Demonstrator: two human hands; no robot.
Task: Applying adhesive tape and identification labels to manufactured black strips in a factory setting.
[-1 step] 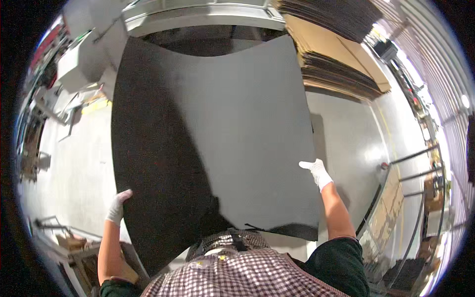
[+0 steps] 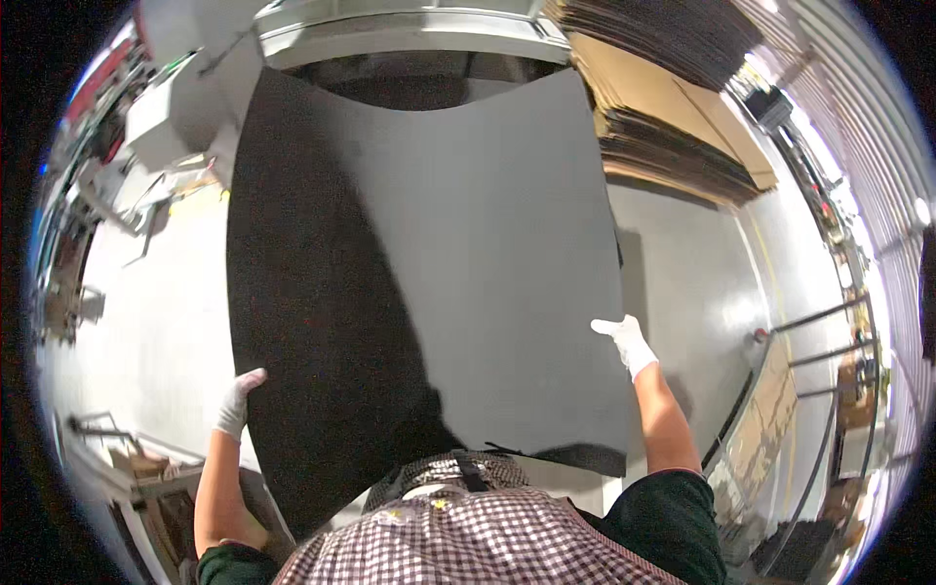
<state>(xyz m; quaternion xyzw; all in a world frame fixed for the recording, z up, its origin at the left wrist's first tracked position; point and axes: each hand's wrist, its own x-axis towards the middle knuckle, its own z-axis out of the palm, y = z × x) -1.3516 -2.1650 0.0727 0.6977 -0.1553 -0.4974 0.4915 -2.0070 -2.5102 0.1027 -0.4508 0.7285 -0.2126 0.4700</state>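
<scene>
A large dark grey sheet [image 2: 487, 244], thin and roughly rectangular, spans the space in front of me. Its near edge reaches my checked apron and its far edge dips in a curve. In a white glove, my left hand [image 2: 235, 405] grips the sheet's left edge, thumb on top. My right hand [image 2: 628, 341], also gloved in white, is closed on the right edge with its thumb lying over the surface. The fingers of both hands are mostly hidden under the sheet. A deep shadow covers the sheet's left part.
Beyond the far edge runs a pale machine frame [image 2: 409, 34]. At the far right lies a stack of brown cardboard sheets [image 2: 673, 102]. A cart with dark rails [image 2: 824, 320] stands at the right, over grey floor [image 2: 682, 253]. White box-shaped equipment [image 2: 171, 122] is at the far left.
The view has shifted slightly, so the sheet's left side, my left hand and the surroundings appear a little farther right. Both hands keep their hold on the sheet.
</scene>
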